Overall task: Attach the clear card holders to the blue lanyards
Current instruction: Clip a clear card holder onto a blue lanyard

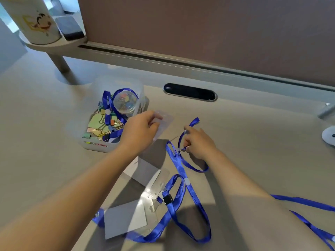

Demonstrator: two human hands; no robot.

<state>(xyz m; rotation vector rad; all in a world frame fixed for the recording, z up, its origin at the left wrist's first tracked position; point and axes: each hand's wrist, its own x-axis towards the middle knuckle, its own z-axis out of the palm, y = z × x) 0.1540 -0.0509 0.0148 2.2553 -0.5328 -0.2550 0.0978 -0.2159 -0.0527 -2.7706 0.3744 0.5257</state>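
Note:
My left hand [140, 130] grips a clear card holder [165, 120] above the desk, just right of the box. My right hand [198, 142] pinches the clip end of a blue lanyard [176, 160], whose loop rises to a free end near the hand and trails down across the desk. Nearer me lies another clear card holder [154, 194] with a white card inside, joined to a blue lanyard [172, 212] by a black buckle. A further blue strap [308, 203] runs off to the right.
A translucent box [94, 144] at the left holds binder clips, a round clear tub of pins and more blue lanyards. A black cable slot [190, 92] sits at the back by the partition. A white mug [34, 20] stands on a raised shelf.

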